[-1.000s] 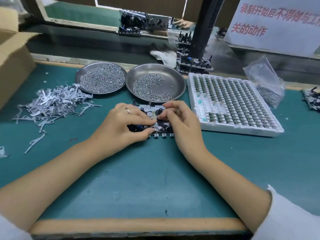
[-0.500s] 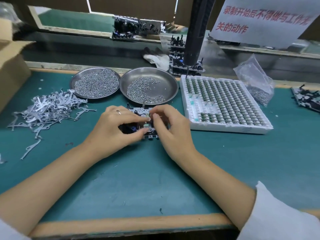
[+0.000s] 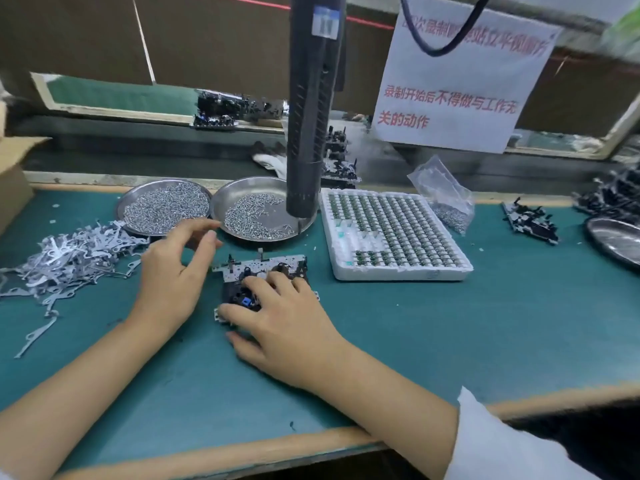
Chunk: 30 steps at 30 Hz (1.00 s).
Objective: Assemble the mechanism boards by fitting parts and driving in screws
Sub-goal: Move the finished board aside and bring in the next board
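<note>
The mechanism board (image 3: 263, 271) lies on the green mat (image 3: 450, 323), near the two screw dishes (image 3: 242, 195). The right hand (image 3: 284, 323) rests on it, fingers spread flat. The left hand (image 3: 173, 271) hovers just left, fingers loosely parted, holding nothing.

Hanging screwdriver (image 3: 308, 109) over screw tray (image 3: 263, 206)

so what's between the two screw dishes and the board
Head view: the left hand, lifted off the board, crosses the left dish; below the right dish, bare mat.
</note>
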Motion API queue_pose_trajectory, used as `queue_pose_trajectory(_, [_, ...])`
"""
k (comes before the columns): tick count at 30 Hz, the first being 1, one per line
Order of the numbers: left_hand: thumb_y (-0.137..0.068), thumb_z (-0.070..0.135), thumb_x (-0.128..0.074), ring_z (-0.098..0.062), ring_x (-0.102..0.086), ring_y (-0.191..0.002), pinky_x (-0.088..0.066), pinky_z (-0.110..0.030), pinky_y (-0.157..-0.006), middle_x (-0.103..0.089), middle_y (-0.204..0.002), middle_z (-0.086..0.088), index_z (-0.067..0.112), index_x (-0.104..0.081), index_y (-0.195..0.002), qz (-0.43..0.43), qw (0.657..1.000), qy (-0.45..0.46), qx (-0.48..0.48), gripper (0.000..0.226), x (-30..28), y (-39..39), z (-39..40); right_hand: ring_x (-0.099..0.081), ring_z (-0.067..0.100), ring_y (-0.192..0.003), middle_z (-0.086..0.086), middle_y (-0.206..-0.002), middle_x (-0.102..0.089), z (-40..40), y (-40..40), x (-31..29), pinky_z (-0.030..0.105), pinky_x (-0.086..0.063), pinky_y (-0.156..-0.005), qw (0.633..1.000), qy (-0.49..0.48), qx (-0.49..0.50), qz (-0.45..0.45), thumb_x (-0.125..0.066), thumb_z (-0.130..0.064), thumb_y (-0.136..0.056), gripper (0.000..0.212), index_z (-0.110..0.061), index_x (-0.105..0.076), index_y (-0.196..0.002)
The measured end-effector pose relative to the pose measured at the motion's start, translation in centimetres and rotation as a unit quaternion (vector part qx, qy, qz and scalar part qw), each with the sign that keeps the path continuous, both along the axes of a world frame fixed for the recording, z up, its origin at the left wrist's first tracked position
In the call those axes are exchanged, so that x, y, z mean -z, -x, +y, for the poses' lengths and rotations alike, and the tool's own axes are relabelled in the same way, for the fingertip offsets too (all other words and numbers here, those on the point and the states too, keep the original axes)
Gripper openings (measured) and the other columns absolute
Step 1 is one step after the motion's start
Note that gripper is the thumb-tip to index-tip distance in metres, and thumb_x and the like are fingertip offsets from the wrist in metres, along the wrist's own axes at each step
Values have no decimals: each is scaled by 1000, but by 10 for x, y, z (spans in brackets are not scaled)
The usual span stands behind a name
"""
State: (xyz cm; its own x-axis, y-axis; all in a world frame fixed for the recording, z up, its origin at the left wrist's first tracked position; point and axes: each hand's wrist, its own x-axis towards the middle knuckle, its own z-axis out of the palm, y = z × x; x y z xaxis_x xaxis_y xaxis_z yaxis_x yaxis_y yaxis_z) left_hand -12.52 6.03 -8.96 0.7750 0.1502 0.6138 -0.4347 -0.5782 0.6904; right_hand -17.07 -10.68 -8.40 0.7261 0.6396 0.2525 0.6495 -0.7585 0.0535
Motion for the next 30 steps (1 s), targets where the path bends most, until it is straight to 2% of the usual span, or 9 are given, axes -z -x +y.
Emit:
queue_pose_trajectory(5, [-92,25,-50,18,-51,-73,-34,-2,-65,-63,-79,12,40,-56,-97,-6,999,-33,2,17,0,6,-1,-57,31,-100,6,-118,-60,-52,46,-2,37,-48,-73,1000,0,-4,-23,-40,-41,-97,28,-32,-63,-108])
queue_pose_trajectory(8, [-92,24,-52,13,-52,-74,-34,-7,-68,-66,-80,5,21,-66,-101,-12,998,-64,4,18,1,9,-2,-61,31,-101,5,-117,-63,-107,67,-3,37,-52,-74,999,0,34,-30,-43,-38,-95,25,-31,-65,-104])
queue_pose_trajectory(11, [-89,28,-47,21,-47,-81,-33,-24,-76,-66,-80,3,12,-68,-102,-14,997,-79,14,29,2,10,-3,-65,33,-96,9,-111,-67,-178,72,-6,42,-54,-73,987,35,144,-60,-63,-25,-86,15,-23,-70,-99])
queue_pose_trajectory(13, [-89,27,-47,26,-43,-83,-30,-25,-79,-65,-79,4,12,-68,-102,-20,995,-92,15,29,3,9,-4,-64,40,-98,16,-111,-67,-218,69,-9,52,-51,-75,955,45,288,-48,-83,-5,-64,36,-16,-73,-96])
queue_pose_trajectory(15, [-89,26,-48,26,-43,-84,-29,-24,-82,-65,-79,4,12,-68,-101,-21,994,-107,15,28,3,8,-4,-60,46,-103,22,-115,-64,-237,63,-14,59,-47,-79,922,22,384,-47,-82,6,-55,47,-9,-73,-99])
queue_pose_trajectory(18, [-88,25,-49,11,-52,-82,-27,-25,-81,-68,-80,-1,11,-69,-100,-20,991,-134,10,27,1,8,-4,-63,46,-94,24,-106,-66,-223,48,-16,58,-51,-76,949,-31,307,-71,-80,10,-57,42,-2,-72,-97])
queue_pose_trajectory(21, [-87,22,-50,-24,-60,-80,-31,-32,-82,-70,-81,-5,8,-69,-99,-12,989,-147,-3,27,-1,11,-5,-66,35,-91,13,-105,-69,-170,33,-12,46,-54,-78,976,-123,170,-49,-72,4,-74,27,-4,-71,-100])
queue_pose_trajectory(25, [-86,20,-53,-19,-58,-81,-33,-36,-83,-66,-82,-1,7,-69,-100,-3,991,-136,-9,25,-3,12,-8,-67,31,-82,10,-96,-71,-96,-4,-8,38,-54,-72,979,-198,22,-41,-64,1,-80,24,-1,-69,-103])
queue_pose_trajectory(30, [-90,13,-63,-20,-58,-84,-39,-37,-87,-63,-88,2,9,-69,-102,2,989,-150,-18,15,-19,-5,-6,-60,35,-66,12,-76,-67,-35,-56,-7,43,-49,-59,960,-276,24,-30,-56,-7,-89,30,-7,-65,-118])
